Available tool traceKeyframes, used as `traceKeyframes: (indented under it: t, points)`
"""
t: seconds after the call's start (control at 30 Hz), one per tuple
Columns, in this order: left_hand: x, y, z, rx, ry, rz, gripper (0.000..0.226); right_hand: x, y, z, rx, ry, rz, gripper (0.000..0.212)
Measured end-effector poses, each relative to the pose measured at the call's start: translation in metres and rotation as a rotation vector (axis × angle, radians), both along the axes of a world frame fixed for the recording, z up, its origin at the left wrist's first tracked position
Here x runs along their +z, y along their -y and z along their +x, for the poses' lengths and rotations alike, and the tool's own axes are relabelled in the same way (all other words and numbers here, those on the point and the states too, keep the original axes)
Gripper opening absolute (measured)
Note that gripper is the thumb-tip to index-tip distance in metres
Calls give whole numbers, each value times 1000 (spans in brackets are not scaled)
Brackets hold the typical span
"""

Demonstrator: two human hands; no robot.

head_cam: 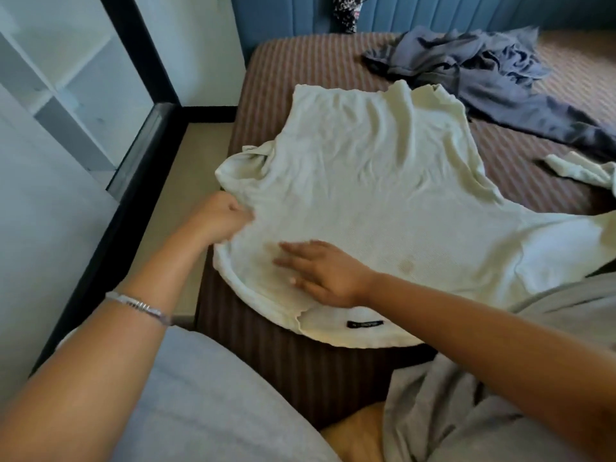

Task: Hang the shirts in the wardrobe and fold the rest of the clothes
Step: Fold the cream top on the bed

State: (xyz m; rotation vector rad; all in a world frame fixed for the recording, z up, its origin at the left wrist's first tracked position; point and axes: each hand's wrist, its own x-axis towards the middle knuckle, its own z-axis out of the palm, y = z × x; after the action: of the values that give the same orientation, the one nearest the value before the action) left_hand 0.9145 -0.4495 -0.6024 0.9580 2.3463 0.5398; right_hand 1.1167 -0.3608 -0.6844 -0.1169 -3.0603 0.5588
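Head view looks down on a cream shirt (376,181) spread flat across the near corner of a bed (300,71) with a brown striped cover. Its neck end hangs a little over the bed's near edge, and its hem lies toward the headboard (433,11).

The left hand (221,216) sits at the shirt's left shoulder, fingers curled into the cloth there and pinching a fold of it. The right hand (320,271) lies flat on the shirt just inside the collar, fingers straight and pressing down, holding nothing.

The cloth looks thin, soft and light, and it creases freely, so it should slide over the cover and will not keep a shape unless smoothed. My judgement is that the shoulder seams or the collar band are the places to take hold, since a grip on the middle would only bunch it. Faint yellowish marks show near the collar.

A small black label (366,324) is sewn inside the neck; its writing is too small to read.

Beyond the shirt, toward the headboard, lies a crumpled heap of blue-grey clothes (466,65). To the shirt's right, part of another pale garment (580,170) shows, and grey cloth (466,411) lies at the bed's near right.
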Motion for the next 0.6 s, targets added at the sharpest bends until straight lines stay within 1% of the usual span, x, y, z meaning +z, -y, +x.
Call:
traceKeyframes:
  t: [0.03,0.07,0.1,0.17,0.2,0.23,0.27,0.3,0.37,0.4,0.47,0.53,0.6]
  points:
    - [-7,-1,-10,127,-55,118,22,4,-7,-8,-82,-86,-63,55]
    - [-17,1,-22,244,-70,185,24,8,-14,-20,-185,-153,-115,52]
    - [-27,0,-35,354,-3,218,30,12,-22,-35,-294,-189,-153,49]
    - [-42,-4,-49,515,332,241,49,12,-32,-62,-466,-183,-167,49]
    - [-45,-8,-52,547,475,230,61,7,-34,-72,-528,-141,-140,52]
    - [-47,-15,-54,524,540,223,70,0,-33,-79,-568,-81,-93,55]
    - [-49,-21,-56,485,555,231,74,-10,-30,-85,-591,-20,-38,57]
    - [-50,-28,-57,453,545,240,70,-19,-26,-86,-608,14,24,59]
    - [-49,-39,-57,410,572,246,54,-29,-22,-89,-643,16,93,59]
    - [-45,-41,-59,404,634,244,48,-29,-22,-88,-650,7,99,58]
    - [-37,-39,-67,417,841,292,34,-28,-24,-88,-635,4,102,57]
    - [-35,-38,-73,444,1024,424,27,-28,-23,-88,-623,-6,112,57]
    - [-37,-36,-69,479,1134,557,20,-28,-22,-87,-625,-18,104,57]
